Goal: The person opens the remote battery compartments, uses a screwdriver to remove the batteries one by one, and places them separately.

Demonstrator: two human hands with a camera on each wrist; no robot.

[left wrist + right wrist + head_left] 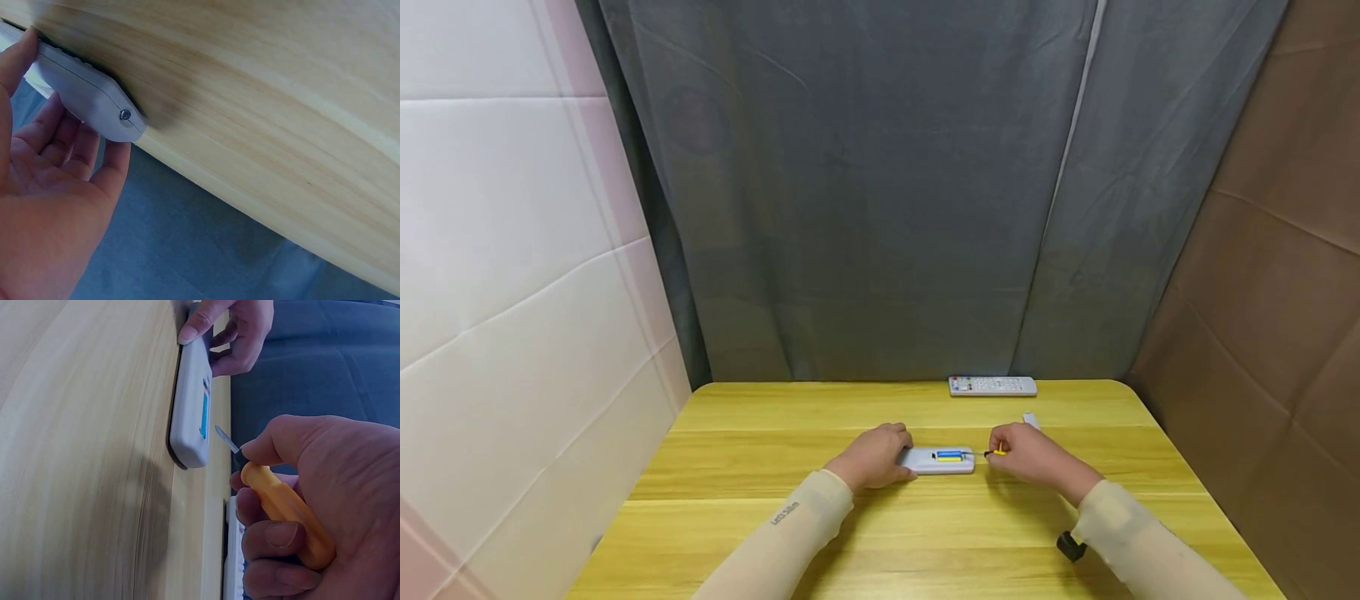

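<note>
Head view: left hand (874,455) steadies remote (938,460); right hand (1033,454) clamped on screwdriver (997,452).
Light, rigid, probably slippery plastic; judged best held by its long edges flat on worktop (760,500).

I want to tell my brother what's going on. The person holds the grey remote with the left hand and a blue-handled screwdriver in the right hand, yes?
Nearly. The screwdriver handle is orange-yellow, not blue, as the right wrist view shows. The left hand does hold the grey remote, and the right hand grips the screwdriver.

The left hand (874,456) covers one end of the remote (942,459). The screwdriver (996,452) is too small to make out from the head view. The right hand (1028,454) hides part of a white piece (1032,419) behind it.
</note>
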